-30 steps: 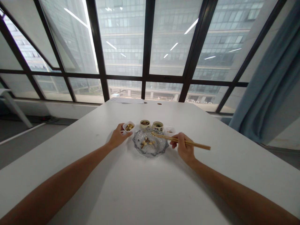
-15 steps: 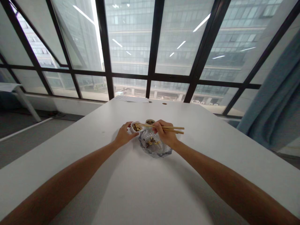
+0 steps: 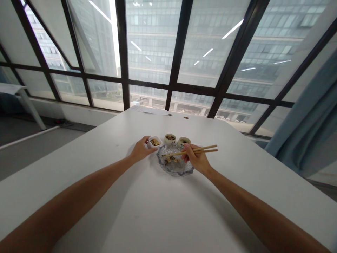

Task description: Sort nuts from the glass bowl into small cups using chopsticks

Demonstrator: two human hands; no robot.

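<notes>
My left hand (image 3: 140, 151) is curled around a small white square dish (image 3: 154, 141) of brownish nuts, steadying it on the white table (image 3: 163, 211). My right hand (image 3: 196, 160) grips a pair of wooden chopsticks (image 3: 195, 151); their tips point left and down over a clear glass dish (image 3: 175, 167) that holds a few bits of food. Behind the glass dish stand two small round cups, a left cup (image 3: 170, 138) and a right cup (image 3: 183, 141), each with something dark inside.
Some papers (image 3: 147, 109) lie at the table's far edge near a small round mark (image 3: 186, 117). Tall black-framed windows rise behind. A blue curtain (image 3: 313, 119) hangs at the right. Another white table (image 3: 15, 95) stands at the far left.
My right hand has drawn the chopsticks back from the white nut dish to the glass dish, tips now lowered over it. My left hand stays on the white dish.
</notes>
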